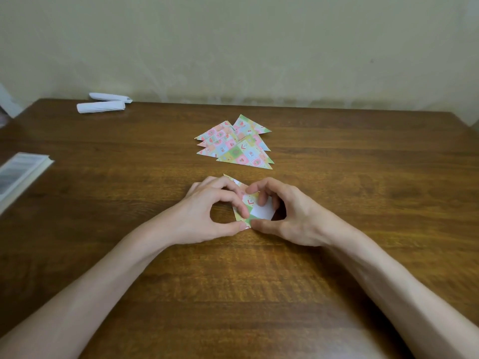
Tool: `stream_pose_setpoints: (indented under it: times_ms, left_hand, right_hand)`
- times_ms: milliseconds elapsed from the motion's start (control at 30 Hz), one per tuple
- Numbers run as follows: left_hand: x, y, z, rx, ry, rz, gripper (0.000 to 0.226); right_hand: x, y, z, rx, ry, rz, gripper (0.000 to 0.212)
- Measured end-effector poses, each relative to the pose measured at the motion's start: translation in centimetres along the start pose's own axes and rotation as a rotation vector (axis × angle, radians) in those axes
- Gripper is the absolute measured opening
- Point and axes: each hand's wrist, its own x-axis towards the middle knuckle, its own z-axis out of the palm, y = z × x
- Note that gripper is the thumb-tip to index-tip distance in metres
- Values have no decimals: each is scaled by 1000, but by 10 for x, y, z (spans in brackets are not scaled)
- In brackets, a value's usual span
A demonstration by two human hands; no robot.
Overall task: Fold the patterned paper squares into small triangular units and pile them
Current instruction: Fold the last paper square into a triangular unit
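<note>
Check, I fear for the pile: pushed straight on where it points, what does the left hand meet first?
Probably the right hand, just across the patterned paper both pinch; the pile of folded triangles seems off that line.

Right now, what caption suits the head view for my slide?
Left hand and right hand pinch a patterned paper; folded triangles lie piled behind it.

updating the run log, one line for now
left hand, right hand: pinching patterned paper | triangle pile: beyond it, apart

Both hands (248, 211) pinch a patterned paper (249, 203) near folded triangles (237, 143).
</note>
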Motion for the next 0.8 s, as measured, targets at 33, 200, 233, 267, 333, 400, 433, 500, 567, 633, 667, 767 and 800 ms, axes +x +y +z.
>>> stream_pose_setpoints:
  times_ms: [33,200,233,267,333,400,433,500,567,633,667,767,800]
  left_hand:
    - [0,0,0,5,-2,-1,15]
    - [-1,1,0,34,-14,0,14]
    - [-1,1,1,33,-15,0,14]
    - [-2,2,0,32,-17,0,15]
    - [-2,2,0,30,-17,-1,15]
    - [-2,2,1,30,-15,-1,16]
    - [-1,1,1,29,-17,-1,15]
    - [-2,1,1,28,-18,1,15]
    - [-2,1,0,26,-22,2,14]
    - [-2,2,0,22,-22,-2,12]
    - [-2,2,0,21,-23,-4,12]
    - [-1,3,1,23,-15,-1,12]
    - [-1,3,0,21,-15,0,12]
  right_hand:
    - [0,-1,1,-3,6,7,50]
    - [-3,-9,6,-100,41,18,47]
    - [-3,-10,6,-94,39,24,47]
    - [-3,-10,5,-84,41,30,48]
    - [-3,-10,4,-69,47,41,50]
    - [-2,-11,6,-80,53,47,51]
    - [-2,-11,7,-87,54,48,50]
    - [-3,-11,7,-87,50,45,50]
    - [-2,-11,6,-77,51,51,50]
    - [-2,-11,5,-83,53,48,50]
    - [-2,-12,6,-89,49,49,49]
    - [-2,-12,5,-94,38,53,49]
    - [-2,-10,4,-85,37,50,49]
